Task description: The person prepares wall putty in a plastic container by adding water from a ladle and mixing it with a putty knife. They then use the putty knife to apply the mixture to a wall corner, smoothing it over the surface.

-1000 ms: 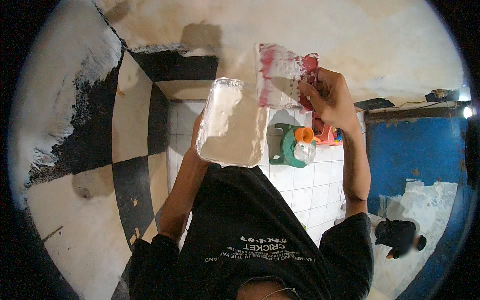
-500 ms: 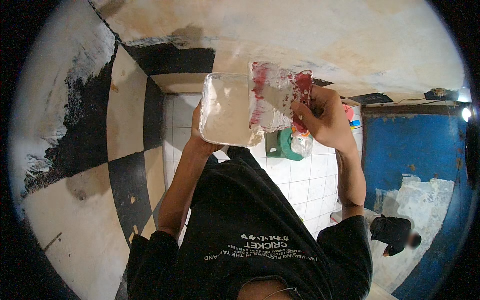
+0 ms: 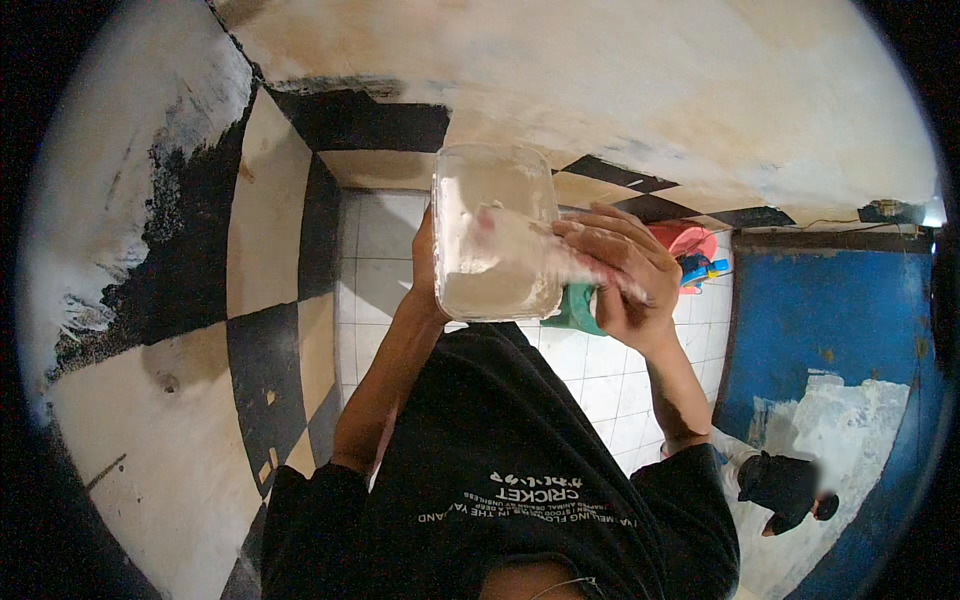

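The tub (image 3: 495, 235), a clear plastic one holding white paste, sits upright in front of the chest, gripped from the left side by the left hand (image 3: 425, 270). The right hand (image 3: 615, 270) has come across from beside it and now reaches into its mouth, fingers (image 3: 580, 235) closed on a scraper (image 3: 520, 240) whose pink-stained blade was clear of the tub a moment ago. That reads as loading paste. Below lie the tiled floor (image 3: 385, 260) and a green bucket (image 3: 578, 310).

1. Dim indoor light; a bright lamp glares at the far right rim.
2. Fisheye bends the wall (image 3: 600, 90) edges and blacks out the corners.
3. The right hand (image 3: 620, 275) smears with motion blur.
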`<state>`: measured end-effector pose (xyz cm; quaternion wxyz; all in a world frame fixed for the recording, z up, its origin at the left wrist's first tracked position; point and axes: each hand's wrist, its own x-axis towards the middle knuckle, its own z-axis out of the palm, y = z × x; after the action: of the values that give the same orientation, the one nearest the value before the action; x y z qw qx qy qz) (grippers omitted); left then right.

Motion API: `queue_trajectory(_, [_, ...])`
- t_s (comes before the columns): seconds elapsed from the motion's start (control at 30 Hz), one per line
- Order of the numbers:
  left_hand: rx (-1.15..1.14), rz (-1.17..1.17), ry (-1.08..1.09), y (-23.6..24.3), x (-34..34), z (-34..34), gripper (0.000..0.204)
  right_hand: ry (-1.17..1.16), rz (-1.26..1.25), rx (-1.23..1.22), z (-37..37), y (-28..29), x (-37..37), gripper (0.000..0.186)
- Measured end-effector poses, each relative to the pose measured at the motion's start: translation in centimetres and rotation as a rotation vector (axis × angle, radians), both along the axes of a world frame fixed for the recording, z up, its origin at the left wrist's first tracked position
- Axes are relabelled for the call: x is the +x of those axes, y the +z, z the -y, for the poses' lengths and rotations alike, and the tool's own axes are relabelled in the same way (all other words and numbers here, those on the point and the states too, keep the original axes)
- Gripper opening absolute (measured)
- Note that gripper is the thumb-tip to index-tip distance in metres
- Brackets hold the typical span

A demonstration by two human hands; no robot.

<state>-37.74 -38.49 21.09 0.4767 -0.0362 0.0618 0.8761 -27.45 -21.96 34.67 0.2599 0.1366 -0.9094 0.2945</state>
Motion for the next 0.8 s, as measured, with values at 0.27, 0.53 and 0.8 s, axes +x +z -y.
queue_trajectory(0.27, [-0.117, -0.069, 0.107, -0.7, -0.4, 1.0, 0.041, 0.096, 0.054, 0.139, -3.5, -0.7, 2.7, 0.024])
queue_trajectory(0.53, [-0.376, -0.192, 0.123, 0.4, -0.5, 1.8, 0.035, 0.148, 0.052, 0.185, -4.9, 1.2, 4.1, 0.023])
queue_trajectory(0.8, [-0.078, -0.018, 0.068, -0.7, -1.9, 1.4, 0.040, -0.065, -0.037, -0.475, -5.0, -1.6, 6.0, 0.027])
